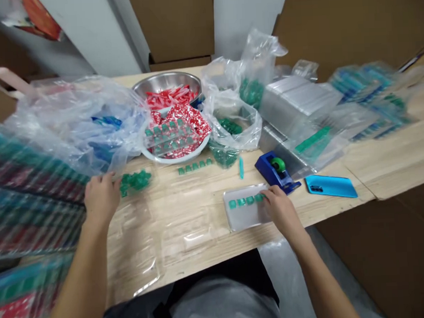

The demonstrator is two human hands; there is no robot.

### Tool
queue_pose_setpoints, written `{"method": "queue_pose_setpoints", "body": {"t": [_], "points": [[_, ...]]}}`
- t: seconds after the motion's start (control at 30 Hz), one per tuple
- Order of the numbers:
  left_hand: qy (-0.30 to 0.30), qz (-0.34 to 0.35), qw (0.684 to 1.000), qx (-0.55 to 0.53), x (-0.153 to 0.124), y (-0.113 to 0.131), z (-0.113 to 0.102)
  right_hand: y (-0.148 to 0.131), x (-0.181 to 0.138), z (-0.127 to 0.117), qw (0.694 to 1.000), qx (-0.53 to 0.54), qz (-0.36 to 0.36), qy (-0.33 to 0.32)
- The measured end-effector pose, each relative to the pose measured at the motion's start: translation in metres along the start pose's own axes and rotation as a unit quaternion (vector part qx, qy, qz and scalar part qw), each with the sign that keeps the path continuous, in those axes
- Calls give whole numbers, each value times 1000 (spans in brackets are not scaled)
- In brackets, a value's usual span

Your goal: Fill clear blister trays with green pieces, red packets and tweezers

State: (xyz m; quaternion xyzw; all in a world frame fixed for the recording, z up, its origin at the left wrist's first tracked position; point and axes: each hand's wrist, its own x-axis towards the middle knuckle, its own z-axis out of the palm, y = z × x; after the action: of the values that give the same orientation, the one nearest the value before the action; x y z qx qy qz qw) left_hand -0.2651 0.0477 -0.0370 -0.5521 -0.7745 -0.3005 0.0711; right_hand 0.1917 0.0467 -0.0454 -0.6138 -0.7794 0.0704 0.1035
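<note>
- The right hand (pixel 279 207) is pressing its fingers together down on the right end of a small clear bag (pixel 245 207), which is lying flat at the near table edge just in front of the blue tape dispenser (pixel 276 171)
- A row of green pieces (pixel 245 201) is sitting inside that bag, its long axis running left to right, with the last piece just under the right fingertips
- The left hand (pixel 100 197) is resting far to the left of the tape dispenser, fingers curled loosely; whether it is gripping anything I cannot tell
- A loose heap of green pieces (pixel 135 180) is lying just right of the left hand, touching or nearly touching its fingertips, so that hand is far nearer to it than the right
- Between the heap and the dispenser, a second short line of green pieces (pixel 194 166) and one green stick (pixel 241 167) are lying on the bare wood
- Behind these, left of the dispenser, a metal bowl (pixel 166 81) is holding red packets, and open plastic bags are crowding around it
- A blue phone (pixel 330 185) is lying just right of the dispenser, clear of both hands
</note>
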Motion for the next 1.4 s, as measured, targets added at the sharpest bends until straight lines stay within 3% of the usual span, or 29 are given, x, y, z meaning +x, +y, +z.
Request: {"method": "queue_pose_setpoints", "body": {"t": [0.17, 0.33, 0.43, 0.53, 0.63, 0.77, 0.9, 1.07, 1.13, 1.3, 1.4], "points": [[22, 52, 998, -2, 5, 23, 1, -12, 6, -9, 998, -31, 6, -63], [-24, 184, 980, -74, -10, 86, 13, -10, 0, -21, 996, -15, 13, -91], [-78, 252, 957, -125, -46, 132, 20, -9, -7, -21, 997, -1, 13, -79], [-176, 322, 910, -190, -84, 174, 27, -7, -10, -15, 998, 11, 6, -55], [-249, 350, 887, -172, -105, 202, 40, -1, -11, -5, 999, 35, -1, -11], [-274, 342, 889, -137, -111, 214, 54, 14, -27, 3, 995, 81, 32, 52], [-281, 336, 888, -140, -119, 221, 46, 20, -51, 3, 978, 185, 71, 70], [-410, 366, 812, -199, -128, 232, 30, 16, -59, 2, 966, 237, 87, 52], [-439, 341, 805, -208, -129, 235, 28, 16, -60, 1, 963, 250, 90, 52], [-426, 281, 821, -256, -141, 255, 24, 15, -70, -6, 938, 311, 93, 121], [-388, 307, 833, -249, -156, 277, 30, 22, -78, -8, 923, 342, 116, 136]]}}
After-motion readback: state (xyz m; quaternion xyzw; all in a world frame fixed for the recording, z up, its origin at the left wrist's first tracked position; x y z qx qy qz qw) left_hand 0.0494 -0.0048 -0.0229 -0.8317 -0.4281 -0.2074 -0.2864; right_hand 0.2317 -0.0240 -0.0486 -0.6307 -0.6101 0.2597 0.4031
